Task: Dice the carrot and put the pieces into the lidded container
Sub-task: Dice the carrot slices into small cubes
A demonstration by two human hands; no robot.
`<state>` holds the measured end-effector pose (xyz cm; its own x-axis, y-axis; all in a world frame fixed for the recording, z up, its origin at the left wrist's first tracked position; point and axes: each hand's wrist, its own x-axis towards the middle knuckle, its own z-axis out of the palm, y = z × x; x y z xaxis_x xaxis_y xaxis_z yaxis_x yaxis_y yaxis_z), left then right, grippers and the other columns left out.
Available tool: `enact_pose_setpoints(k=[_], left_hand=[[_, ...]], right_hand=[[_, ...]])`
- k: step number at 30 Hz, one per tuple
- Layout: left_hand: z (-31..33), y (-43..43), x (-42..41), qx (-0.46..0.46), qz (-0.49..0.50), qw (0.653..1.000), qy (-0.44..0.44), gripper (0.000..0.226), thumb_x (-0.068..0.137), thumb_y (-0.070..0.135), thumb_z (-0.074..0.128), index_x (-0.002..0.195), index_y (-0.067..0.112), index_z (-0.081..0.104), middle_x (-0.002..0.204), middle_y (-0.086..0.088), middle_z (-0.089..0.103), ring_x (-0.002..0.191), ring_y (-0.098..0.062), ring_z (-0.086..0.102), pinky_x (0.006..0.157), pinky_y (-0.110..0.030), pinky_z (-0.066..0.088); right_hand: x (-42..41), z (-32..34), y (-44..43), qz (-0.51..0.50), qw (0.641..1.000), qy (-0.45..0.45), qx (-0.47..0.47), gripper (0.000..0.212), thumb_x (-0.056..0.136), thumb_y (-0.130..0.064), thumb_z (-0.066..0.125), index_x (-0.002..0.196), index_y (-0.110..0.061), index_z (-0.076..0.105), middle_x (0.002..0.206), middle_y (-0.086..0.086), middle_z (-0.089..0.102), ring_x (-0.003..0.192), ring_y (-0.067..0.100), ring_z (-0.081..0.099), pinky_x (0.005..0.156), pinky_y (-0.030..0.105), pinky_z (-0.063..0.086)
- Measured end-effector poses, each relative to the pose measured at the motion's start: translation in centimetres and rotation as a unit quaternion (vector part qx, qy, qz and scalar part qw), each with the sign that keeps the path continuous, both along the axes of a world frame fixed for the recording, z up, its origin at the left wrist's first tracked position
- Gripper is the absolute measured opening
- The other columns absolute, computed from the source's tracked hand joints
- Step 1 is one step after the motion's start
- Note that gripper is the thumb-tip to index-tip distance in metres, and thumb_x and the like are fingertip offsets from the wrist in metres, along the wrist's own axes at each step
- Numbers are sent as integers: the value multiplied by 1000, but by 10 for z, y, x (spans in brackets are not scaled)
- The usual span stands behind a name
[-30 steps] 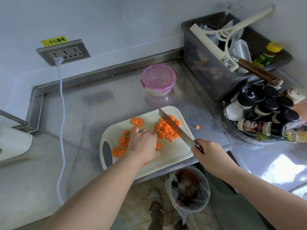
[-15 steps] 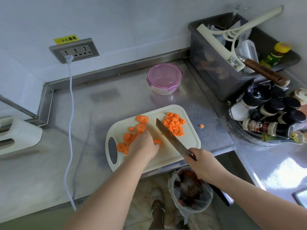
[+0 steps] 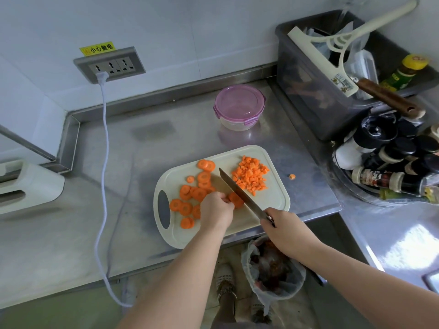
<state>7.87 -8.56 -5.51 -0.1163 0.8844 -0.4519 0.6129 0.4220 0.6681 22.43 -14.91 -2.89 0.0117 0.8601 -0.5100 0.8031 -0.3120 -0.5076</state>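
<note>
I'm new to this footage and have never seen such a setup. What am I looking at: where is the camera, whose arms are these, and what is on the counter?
There is no machine: a person works with bare hands. Every picture comes from one wide-angle camera worn on the head, looking down, so the arms reach in from the bottom. The right hand holds a knife, its blade slanting over a pale cutting board on a steel counter. The left hand holds a small stack of carrot slices beside the blade. More round slices lie on the board's left, a heap of diced carrot on its right, and one stray piece sits on the counter. Behind the board stands the round container, its purple lid on.
</note>
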Motion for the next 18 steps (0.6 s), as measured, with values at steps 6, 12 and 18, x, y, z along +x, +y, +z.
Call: enact_pose_setpoints(k=[6, 12, 18], left_hand=[[-9, 1, 2, 3, 67, 998, -21, 26, 86, 17, 67, 110, 8, 69, 101, -9, 72, 97, -22, 67, 91, -36, 52], [-14, 3, 2, -15, 112, 993, -45, 21, 83, 16, 70, 102, 11, 71, 95, -8, 73, 90, -21, 69, 88, -36, 54], [-18, 5, 0, -52, 145, 984, -94, 17, 83, 10, 69, 100, 8, 71, 84, -10, 73, 82, -22, 70, 86, -37, 56]], right_hand=[[5, -4, 1, 44, 999, -22, 9, 26, 102, -28, 35, 93, -13, 54, 87, 7, 63, 79, 26, 60, 72, 41, 52], [3, -11, 1, 80, 995, -58, 19, 27, 103, -29, 31, 106, -16, 54, 88, 4, 63, 77, 24, 63, 72, 42, 55], [-2, -20, -4, 143, 982, -117, 39, 25, 100, -18, 38, 124, -15, 46, 92, 3, 62, 74, 23, 64, 67, 40, 58]])
